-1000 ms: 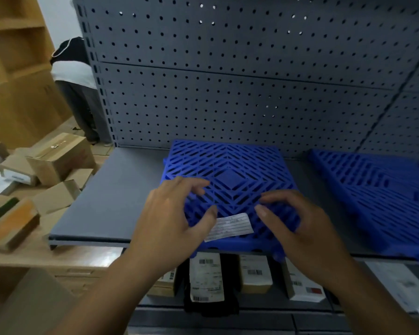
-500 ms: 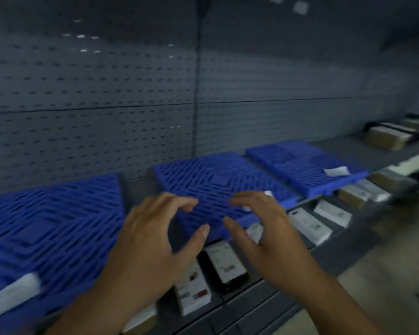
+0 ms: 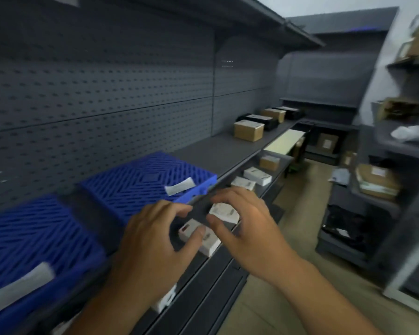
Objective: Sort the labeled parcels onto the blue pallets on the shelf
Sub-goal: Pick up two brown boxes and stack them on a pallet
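Observation:
Two blue slatted pallets lie on the grey shelf: the near pallet [image 3: 34, 238] at lower left and the far pallet [image 3: 148, 180] beyond it, each with a white label at its front edge. My left hand [image 3: 153, 240] and my right hand [image 3: 247, 223] hover side by side in front of the shelf edge, fingers spread and loosely curled, holding nothing. Small white labeled parcels [image 3: 224, 211] lie on the lower shelf just behind my fingers. The view is blurred.
Brown and black boxes [image 3: 248, 129] stand farther along the shelf [image 3: 218, 146]. More white parcels [image 3: 257, 175] line the lower shelf. A second rack [image 3: 382, 184] with cartons stands on the right across a narrow aisle floor [image 3: 300, 238].
My view has swung right along the shelf; the pallets now sit at left and the aisle shows. Both hands stay empty, close together in front of me.

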`<action>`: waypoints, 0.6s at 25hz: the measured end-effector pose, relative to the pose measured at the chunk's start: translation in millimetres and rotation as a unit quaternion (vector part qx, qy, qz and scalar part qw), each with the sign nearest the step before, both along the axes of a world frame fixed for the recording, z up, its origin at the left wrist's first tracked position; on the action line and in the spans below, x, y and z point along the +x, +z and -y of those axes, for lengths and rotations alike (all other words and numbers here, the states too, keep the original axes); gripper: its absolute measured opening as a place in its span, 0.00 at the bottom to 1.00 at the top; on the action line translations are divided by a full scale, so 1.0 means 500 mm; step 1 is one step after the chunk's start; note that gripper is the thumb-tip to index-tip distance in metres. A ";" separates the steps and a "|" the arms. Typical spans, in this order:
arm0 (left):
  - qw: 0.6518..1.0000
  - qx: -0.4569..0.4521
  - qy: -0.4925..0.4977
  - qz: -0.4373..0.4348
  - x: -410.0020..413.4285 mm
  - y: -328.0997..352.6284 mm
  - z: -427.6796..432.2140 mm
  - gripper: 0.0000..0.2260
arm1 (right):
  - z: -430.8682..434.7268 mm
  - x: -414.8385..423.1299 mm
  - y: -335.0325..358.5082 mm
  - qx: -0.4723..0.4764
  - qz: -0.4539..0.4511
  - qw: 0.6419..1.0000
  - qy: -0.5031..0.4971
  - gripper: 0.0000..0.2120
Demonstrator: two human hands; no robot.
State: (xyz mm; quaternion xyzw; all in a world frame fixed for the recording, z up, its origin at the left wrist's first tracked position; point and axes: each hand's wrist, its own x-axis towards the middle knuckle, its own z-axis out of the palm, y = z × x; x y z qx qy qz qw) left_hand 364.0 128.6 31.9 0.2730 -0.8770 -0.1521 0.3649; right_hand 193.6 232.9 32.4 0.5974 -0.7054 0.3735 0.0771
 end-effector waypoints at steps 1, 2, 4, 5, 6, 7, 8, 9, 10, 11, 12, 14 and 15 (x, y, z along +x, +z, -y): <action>1.000 -0.009 -0.008 0.003 -0.050 -0.001 0.006 0.18 | -0.002 -0.042 -0.001 0.000 -0.001 1.000 -0.015 0.12; 1.000 -0.015 -0.019 0.008 -0.102 -0.003 0.016 0.19 | -0.002 -0.089 -0.003 -0.001 -0.002 1.000 -0.031 0.12; 0.999 -0.020 -0.044 0.017 -0.195 -0.004 0.045 0.21 | 0.008 -0.171 -0.005 0.007 -0.004 0.998 -0.059 0.13; 0.998 -0.019 -0.054 0.012 -0.242 -0.004 0.063 0.20 | 0.017 -0.212 -0.005 0.018 -0.008 0.997 -0.070 0.13; 0.998 -0.013 -0.064 0.003 -0.286 -0.005 0.081 0.19 | 0.026 -0.250 -0.004 0.027 -0.014 0.996 -0.079 0.13; 0.997 0.000 -0.076 -0.010 -0.336 -0.008 0.100 0.19 | 0.035 -0.293 -0.003 0.032 -0.020 0.995 -0.090 0.13; 0.996 0.017 -0.087 -0.022 -0.383 -0.009 0.115 0.18 | 0.042 -0.332 -0.001 0.036 -0.024 0.994 -0.100 0.13; 0.994 0.031 -0.096 -0.031 -0.430 -0.011 0.128 0.19 | 0.048 -0.371 0.002 0.040 -0.025 0.993 -0.108 0.13; 0.993 0.041 -0.104 -0.035 -0.480 -0.013 0.139 0.19 | 0.053 -0.414 0.005 0.042 -0.024 0.992 -0.118 0.13; 0.992 0.047 -0.111 -0.032 -0.526 -0.016 0.148 0.18 | 0.055 -0.456 0.004 0.041 -0.019 0.991 -0.125 0.13; 0.991 0.052 -0.117 -0.025 -0.578 -0.019 0.157 0.18 | 0.057 -0.505 0.001 0.039 -0.012 0.990 -0.133 0.13; 0.992 0.054 -0.117 -0.014 -0.671 -0.022 0.174 0.17 | 0.062 -0.599 -0.009 0.036 0.001 0.990 -0.139 0.12; 0.992 0.052 -0.111 -0.010 -0.721 -0.024 0.182 0.16 | 0.066 -0.653 -0.017 0.035 0.004 0.990 -0.139 0.11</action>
